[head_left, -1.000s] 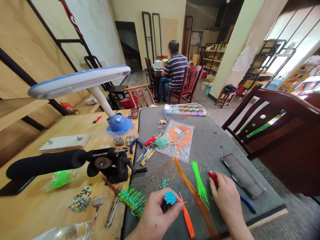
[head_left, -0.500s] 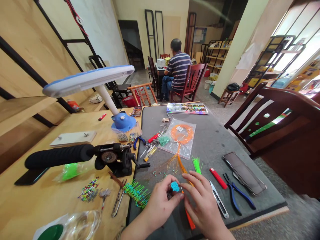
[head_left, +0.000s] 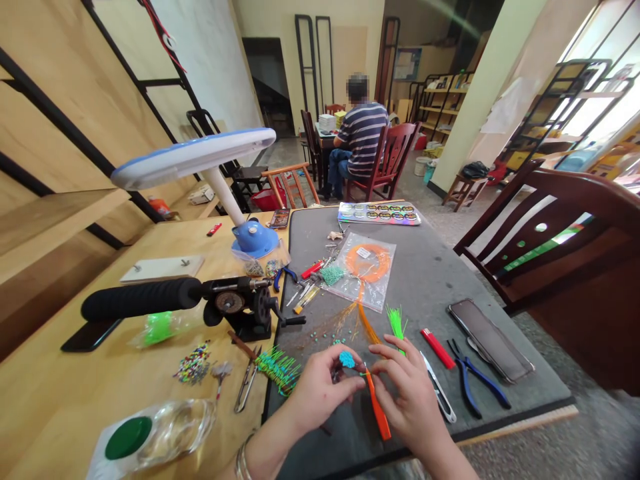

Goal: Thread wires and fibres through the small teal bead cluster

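A turquoise cluster of small beads (head_left: 347,360) sits in the bent fingers of my left hand (head_left: 320,387), by the thumb and forefinger. Close on its right, my right hand (head_left: 403,387) has its thumb and forefinger bent together, the other fingers loosely raised. Whatever it pinches is too small or too hidden to make out. Between the hands is an orange-handled tool (head_left: 377,410) with a thin metal tip, seemingly on the grey mat (head_left: 340,453). Beside my left wrist lies a bundle of green strands with turquoise beads (head_left: 279,370).
White thread snips (head_left: 440,393), a red lighter (head_left: 438,349), blue-handled pliers (head_left: 473,383) and a phone (head_left: 490,340) lie at right. Ahead are green strands (head_left: 396,321) and a bag of orange line (head_left: 370,267). A black hand-cranked device (head_left: 240,307) and lamp (head_left: 255,237) stand left.
The view has shifted slightly. My hands have drawn a little apart around the orange-handled tool, showing more of it, and the bead cluster has turned slightly in my left hand.
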`<state>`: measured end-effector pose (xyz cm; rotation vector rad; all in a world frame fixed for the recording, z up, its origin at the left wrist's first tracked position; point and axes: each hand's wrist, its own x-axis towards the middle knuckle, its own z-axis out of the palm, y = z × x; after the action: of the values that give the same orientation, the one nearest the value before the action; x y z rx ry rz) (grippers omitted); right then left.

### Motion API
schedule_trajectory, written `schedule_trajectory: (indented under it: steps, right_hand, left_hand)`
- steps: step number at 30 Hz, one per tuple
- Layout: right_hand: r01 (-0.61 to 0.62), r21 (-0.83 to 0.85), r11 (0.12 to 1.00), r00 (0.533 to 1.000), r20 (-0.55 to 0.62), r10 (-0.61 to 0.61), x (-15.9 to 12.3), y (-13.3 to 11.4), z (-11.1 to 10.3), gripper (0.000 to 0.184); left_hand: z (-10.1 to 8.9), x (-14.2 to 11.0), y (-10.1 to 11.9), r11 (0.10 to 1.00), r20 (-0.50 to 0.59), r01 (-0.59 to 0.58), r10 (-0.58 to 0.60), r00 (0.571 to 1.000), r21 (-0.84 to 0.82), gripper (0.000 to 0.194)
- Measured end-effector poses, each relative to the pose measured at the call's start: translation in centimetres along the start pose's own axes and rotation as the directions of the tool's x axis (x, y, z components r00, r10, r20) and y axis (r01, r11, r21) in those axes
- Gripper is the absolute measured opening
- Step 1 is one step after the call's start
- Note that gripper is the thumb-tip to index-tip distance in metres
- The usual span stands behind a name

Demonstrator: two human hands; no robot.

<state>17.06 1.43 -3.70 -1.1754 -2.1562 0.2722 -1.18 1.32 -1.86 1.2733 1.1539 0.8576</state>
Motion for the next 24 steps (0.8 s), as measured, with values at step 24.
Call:
schedule_trajectory:
  steps: [24]
  right_hand:
    - [-0.11,0.237,0.965,0.993,0.073,0.095,-0.47,-0.76,0.55,0.011]
  left_hand:
    - [0.2,-0.83,-0.38,0.93,-0.087,-0.163,0.202,0.976,0.331,0.006]
